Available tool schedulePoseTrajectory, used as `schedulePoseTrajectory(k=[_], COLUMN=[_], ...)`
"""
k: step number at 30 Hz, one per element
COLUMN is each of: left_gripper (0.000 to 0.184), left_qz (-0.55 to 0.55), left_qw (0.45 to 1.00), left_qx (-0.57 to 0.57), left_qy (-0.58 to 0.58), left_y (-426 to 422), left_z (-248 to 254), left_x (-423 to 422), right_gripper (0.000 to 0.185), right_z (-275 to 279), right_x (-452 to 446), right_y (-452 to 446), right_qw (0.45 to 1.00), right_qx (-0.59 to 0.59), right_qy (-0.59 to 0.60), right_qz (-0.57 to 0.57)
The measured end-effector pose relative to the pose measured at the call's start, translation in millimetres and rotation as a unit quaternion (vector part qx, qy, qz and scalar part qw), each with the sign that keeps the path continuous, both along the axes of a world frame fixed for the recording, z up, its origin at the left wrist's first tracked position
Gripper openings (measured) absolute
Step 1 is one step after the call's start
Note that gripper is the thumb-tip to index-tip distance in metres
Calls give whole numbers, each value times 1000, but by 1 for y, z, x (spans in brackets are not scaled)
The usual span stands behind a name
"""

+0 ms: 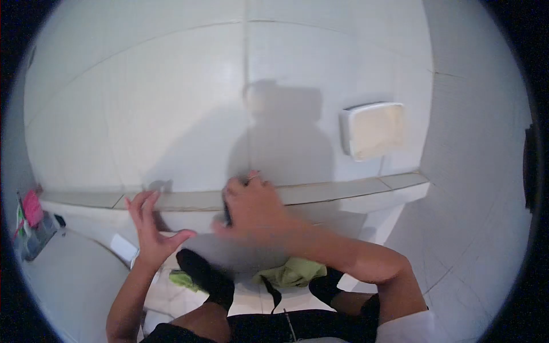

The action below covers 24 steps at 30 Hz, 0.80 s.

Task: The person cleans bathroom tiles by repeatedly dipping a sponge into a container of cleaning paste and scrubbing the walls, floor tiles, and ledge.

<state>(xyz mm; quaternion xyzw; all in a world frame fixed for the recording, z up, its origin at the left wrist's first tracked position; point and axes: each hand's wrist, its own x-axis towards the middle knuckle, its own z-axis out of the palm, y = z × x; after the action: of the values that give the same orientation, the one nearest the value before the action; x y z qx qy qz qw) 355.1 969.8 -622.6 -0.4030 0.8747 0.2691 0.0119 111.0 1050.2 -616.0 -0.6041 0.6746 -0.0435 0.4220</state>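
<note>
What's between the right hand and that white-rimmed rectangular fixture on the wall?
No object: the head view shows just pale tiled ledge and shadowed pale wall between the right hand and the fixture.

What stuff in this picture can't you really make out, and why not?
- Head view: the dark thing at the right hand; fingers partly cover it, and it's blurred.
- Head view: the grey shape below that hand; too blurred to name.
- Head view: the pink thing, far left; too small to name.
- Head view: the dark object, far right; the picture's black rim cuts it off.
</note>
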Motion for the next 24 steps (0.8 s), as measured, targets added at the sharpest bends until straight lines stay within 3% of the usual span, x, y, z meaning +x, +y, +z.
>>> schedulePoseTrajectory(k=[2,4,7,8,10,13,15,18,21,24], left_gripper=[103,104,105,105,105,105,105,106,107,107], left_qz=[7,4,-1,-7,-7,-5,-13,3,-10,-9], left_qw=[1000,1000,1000,1000,1000,999,1000,1000,999,1000], left_qx=[12,5,2,-2,-1,-3,0,-11,-20,-21], left_qy=[2,-21,-24,-26,-28,-31,-21,-16,-24,-14], left_y=[0,1,2,1,1,1,1,0,2,0], left_z=[-1,0,-1,0,-2,-2,-5,-5,-5,-7], left_x=[-2,0,-3,-1,-1,2,-1,4,3,3], right_gripper=[55,60,56,54,52,46,46,48,46,46], right_z=[4,26,37,35,31,14,22,6,16,11], right_x=[-22,-93,-195,-222,-223,-149,-105,-157,-249,-267], right_y=[19,37,114,142,147,119,100,159,222,245], right_qw=[996,983,949,948,931,983,987,981,959,939], right_qx=[-93,179,247,185,215,114,-73,-104,-42,-32], right_qy=[10,1,197,257,293,129,145,152,261,290], right_qz=[-2,28,-3,-2,-40,-60,-9,-54,-103,-184])
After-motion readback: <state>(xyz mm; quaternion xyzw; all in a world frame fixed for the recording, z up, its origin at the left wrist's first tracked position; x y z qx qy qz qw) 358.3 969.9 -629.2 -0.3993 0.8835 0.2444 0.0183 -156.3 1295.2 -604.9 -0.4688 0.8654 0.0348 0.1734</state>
